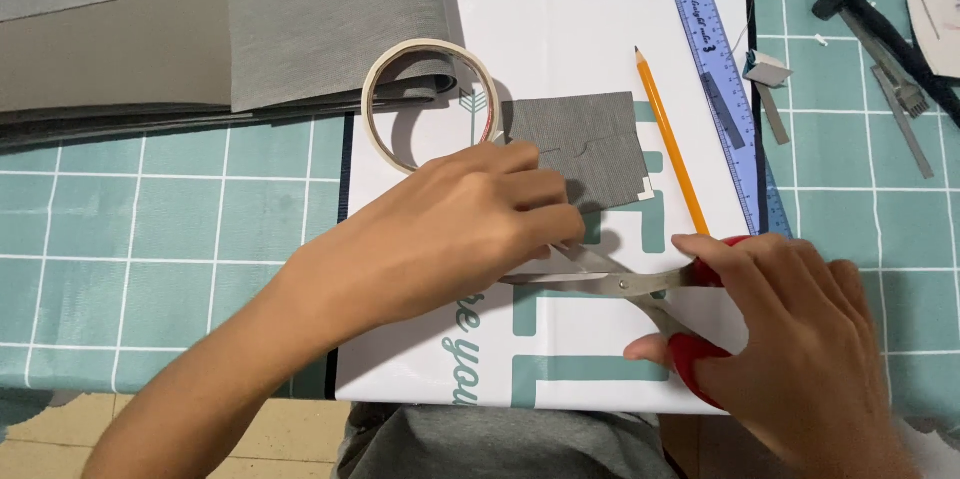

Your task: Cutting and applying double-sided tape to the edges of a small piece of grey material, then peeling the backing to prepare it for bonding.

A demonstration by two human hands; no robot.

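My right hand grips the scissors at lower right, blades parted; my left hand, fingers curled, pins the grey fabric at centre. The blades point at my left fingertips, so a nick seems possible. Tape, pencil and ruler crowd the top; lower left stays open.

- left hand reaches in from the lower left, palm down, fingers curled and pressed downward.
- right hand comes from the lower right, fingers and thumb closed in a grip.
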